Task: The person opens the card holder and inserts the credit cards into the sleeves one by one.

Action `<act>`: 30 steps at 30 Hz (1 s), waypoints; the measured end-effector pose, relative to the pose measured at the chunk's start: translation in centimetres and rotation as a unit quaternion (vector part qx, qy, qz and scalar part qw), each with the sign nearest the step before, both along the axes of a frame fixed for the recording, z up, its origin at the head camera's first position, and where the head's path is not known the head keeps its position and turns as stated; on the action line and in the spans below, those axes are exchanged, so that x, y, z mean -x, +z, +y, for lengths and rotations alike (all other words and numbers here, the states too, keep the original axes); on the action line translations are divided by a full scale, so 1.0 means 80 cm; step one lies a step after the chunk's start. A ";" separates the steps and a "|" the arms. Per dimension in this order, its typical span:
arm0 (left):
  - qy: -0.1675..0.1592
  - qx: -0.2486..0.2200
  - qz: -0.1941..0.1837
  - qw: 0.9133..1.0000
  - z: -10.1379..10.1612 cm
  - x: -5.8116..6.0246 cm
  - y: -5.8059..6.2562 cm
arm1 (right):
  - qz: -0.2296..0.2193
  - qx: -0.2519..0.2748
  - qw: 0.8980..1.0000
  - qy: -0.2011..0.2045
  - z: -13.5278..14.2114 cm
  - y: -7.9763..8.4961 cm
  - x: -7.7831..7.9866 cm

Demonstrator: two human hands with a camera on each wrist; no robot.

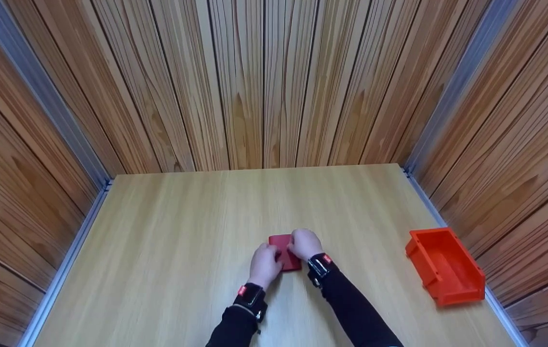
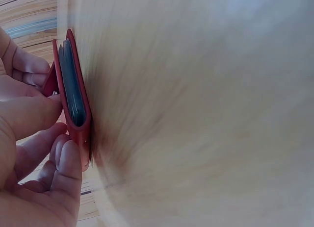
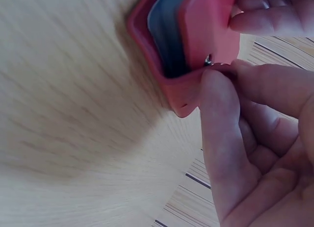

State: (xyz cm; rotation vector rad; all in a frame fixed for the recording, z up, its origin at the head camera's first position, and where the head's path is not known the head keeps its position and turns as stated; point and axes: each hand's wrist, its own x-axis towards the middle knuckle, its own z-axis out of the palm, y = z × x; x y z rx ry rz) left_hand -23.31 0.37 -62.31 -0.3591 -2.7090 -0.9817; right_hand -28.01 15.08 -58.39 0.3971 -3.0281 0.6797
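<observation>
A red card holder [image 1: 290,261] rests on the wooden table between the two hands. Dark or clear sleeves [image 2: 72,87] show inside its folded cover in the left wrist view. My left hand [image 1: 264,264] grips its near left side, thumb on the top cover and fingers curled at the edge. With thumb and index finger, my right hand [image 1: 306,245] pinches the closing strap [image 3: 223,68] at the far right side. A small metal snap [image 3: 208,60] shows beside that strap in the right wrist view; part of the strap is hidden under the fingertips.
An orange open bin [image 1: 445,265] stands at the right side of the table [image 1: 167,250], near the metal edge rail [image 1: 423,193]. Wood-plank walls [image 1: 264,86] enclose the back and both sides.
</observation>
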 end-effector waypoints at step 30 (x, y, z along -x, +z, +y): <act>0.004 -0.005 0.004 1.000 0.001 -0.001 -0.001 | -0.022 0.027 0.999 0.008 0.008 -0.001 -0.004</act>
